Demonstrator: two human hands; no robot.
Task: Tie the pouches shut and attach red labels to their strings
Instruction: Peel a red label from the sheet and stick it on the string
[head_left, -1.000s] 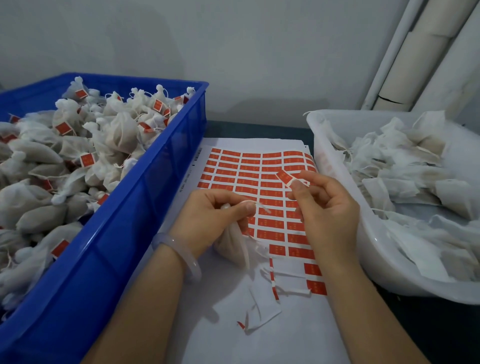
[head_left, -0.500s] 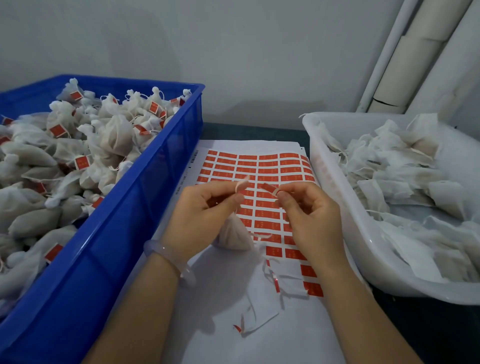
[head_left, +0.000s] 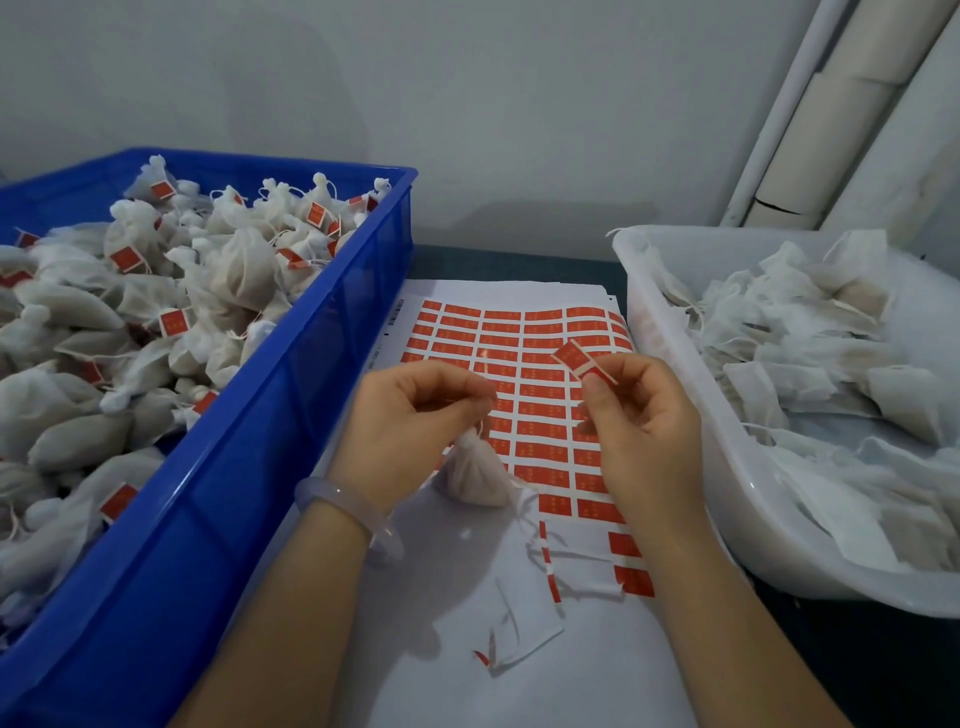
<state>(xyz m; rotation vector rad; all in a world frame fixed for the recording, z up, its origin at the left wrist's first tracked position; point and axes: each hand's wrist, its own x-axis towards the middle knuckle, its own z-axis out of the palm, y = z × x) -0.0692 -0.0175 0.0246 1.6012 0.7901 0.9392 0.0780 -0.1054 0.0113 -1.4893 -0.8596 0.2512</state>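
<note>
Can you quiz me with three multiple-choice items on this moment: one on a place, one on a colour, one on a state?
1. Where do the pouches that already carry labels lie?
A. in the blue crate
B. in the white tub
C. on the label sheet

2. What colour are the labels on the sheet?
A. green
B. red
C. yellow

3. What is the right hand doing?
A. resting flat and empty
B. reaching into the tub
C. pinching a peeled label

Answers:
1 A: the tagged pouches fill the blue crate at left, while those in the white tub show no labels.
2 B: the label sheet is printed in red rows.
3 C: the right hand pinches a label; the left hand holds the pouch by its string.
</note>
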